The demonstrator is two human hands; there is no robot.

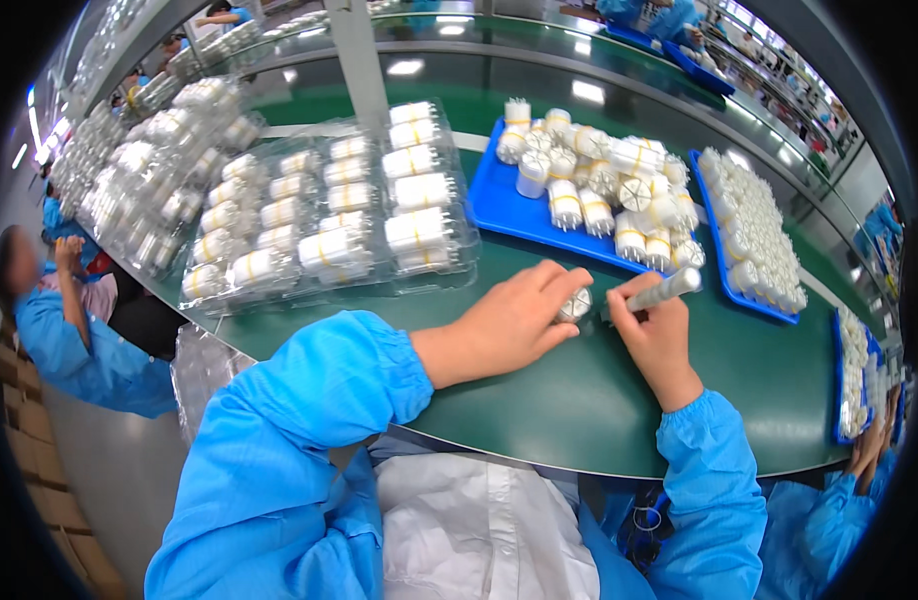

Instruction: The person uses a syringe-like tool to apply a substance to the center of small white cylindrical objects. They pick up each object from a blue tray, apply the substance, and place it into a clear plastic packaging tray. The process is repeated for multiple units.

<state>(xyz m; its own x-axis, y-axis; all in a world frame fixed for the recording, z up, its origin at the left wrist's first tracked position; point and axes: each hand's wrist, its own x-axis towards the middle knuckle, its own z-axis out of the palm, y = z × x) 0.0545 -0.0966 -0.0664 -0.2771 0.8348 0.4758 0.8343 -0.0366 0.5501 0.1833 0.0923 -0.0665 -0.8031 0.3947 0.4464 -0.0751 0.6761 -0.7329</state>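
Note:
My left hand (509, 320) grips a small white cylindrical part (576, 304) against the green table (579, 400). My right hand (657, 335) holds a pale pen-like tool (664, 290), its tip pointed left at the part. Just beyond both hands lies a blue tray (499, 205) piled with several white cylindrical parts banded in yellow (599, 180).
Clear plastic blister trays (329, 215) filled with the same parts sit far left, with more stacked behind. A second blue tray (754, 235) of white parts lies to the right, another (851, 370) at the right edge. A person in blue (59, 320) sits to the left.

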